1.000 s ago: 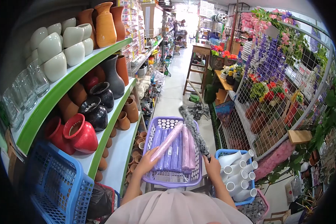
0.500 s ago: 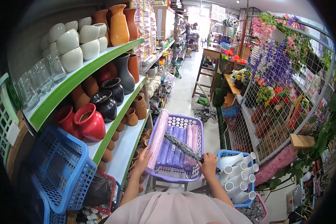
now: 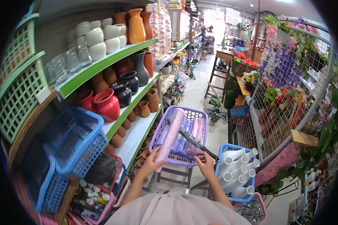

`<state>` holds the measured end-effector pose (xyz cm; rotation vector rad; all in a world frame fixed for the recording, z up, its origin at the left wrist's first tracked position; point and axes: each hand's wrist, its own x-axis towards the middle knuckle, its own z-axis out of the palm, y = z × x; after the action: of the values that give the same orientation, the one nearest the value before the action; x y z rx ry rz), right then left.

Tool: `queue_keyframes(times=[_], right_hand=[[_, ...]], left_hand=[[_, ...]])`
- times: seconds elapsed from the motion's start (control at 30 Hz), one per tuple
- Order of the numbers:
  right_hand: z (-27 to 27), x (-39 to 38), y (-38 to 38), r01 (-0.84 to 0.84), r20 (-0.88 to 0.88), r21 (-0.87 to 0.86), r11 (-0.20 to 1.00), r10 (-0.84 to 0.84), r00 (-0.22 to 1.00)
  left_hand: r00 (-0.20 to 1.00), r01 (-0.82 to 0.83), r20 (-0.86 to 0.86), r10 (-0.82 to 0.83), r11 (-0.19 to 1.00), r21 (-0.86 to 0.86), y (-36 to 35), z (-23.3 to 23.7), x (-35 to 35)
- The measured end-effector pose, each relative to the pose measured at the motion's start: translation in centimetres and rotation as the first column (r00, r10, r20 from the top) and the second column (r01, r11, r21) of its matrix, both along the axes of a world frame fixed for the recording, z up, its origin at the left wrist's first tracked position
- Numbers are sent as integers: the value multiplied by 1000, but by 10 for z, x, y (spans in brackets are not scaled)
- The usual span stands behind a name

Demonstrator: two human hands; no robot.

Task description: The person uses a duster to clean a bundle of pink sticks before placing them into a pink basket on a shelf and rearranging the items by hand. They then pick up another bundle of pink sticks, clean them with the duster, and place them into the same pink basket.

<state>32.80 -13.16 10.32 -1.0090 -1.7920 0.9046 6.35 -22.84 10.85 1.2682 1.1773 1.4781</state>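
Note:
A purple basket (image 3: 179,162) rests on a dark stool (image 3: 174,176) in front of me. Inside it are several purple rolls (image 3: 182,140) and pink rolls (image 3: 196,133) in plastic. My left hand (image 3: 154,161) grips the lower end of a long pink wrapped roll (image 3: 171,135), which slants over the basket's left part. A grey fluffy duster (image 3: 193,139) crosses the basket diagonally, its dark end near my right hand (image 3: 204,160). That hand is at the basket's right front corner with fingers apart, holding nothing.
Shelves (image 3: 114,131) with vases, bowls and glasses stand at left, above blue baskets (image 3: 77,140). A blue basket (image 3: 218,187) of white vases (image 3: 238,165) is at right, beside a wire rack (image 3: 266,138) with flowers. A wooden stool (image 3: 224,55) stands in the aisle.
The pink roll has moved right from the basket's left edge, with my left hand on its lower end. My right hand has let go of the duster. The view has shifted left.

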Motion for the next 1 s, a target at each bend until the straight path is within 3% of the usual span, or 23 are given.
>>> queue_keyframes(times=[0.07,0.13,0.2,0.27,0.33,0.37,0.43,0.5,0.6,0.67,0.73,0.87,0.93,1.0], right_hand=[[9,-4,-11,-202,-307,-152,968,148,940],[17,-2,-19,-390,-394,-187,901,295,870],[36,-6,-39,-513,-585,-271,815,284,760],[22,-13,-50,-524,-643,-301,797,236,729],[39,-20,-66,-663,-665,-306,683,345,662],[46,-30,-82,-663,-682,-291,690,336,649],[45,-42,-97,-735,-655,-331,592,417,630],[47,-62,-114,-808,-644,-302,506,517,564],[67,-86,-148,-891,-747,-242,383,513,423],[74,-105,-169,-910,-738,-206,359,554,386],[91,-119,-197,-917,-683,-199,346,622,383],[108,-152,-252,-946,-690,-51,319,674,264],[127,-165,-291,-958,-741,31,285,650,170],[140,-180,-325,-924,-742,141,355,656,139]], left_hand=[[978,-44,-207,21,993,-107,-31,19,13],[855,-142,-499,144,989,42,-60,28,20],[793,-182,-576,199,979,88,-92,29,24],[709,-233,-664,238,968,98,-132,30,26],[607,-293,-762,225,955,48,-174,41,27],[596,-338,-763,250,940,45,-193,40,25],[498,-343,-771,398,906,247,-233,36,19],[421,-442,-789,447,861,251,-274,44,18],[291,-580,-821,491,773,257,-332,55,17],[178,-628,-819,545,704,332,-367,64,19],[167,-685,-804,571,653,322,-402,80,22],[-17,-730,-800,600,539,420,-473,112,26],[-196,-714,-744,639,427,555,-509,127,24],[-257,-701,-677,690,349,621,-547,136,18]])
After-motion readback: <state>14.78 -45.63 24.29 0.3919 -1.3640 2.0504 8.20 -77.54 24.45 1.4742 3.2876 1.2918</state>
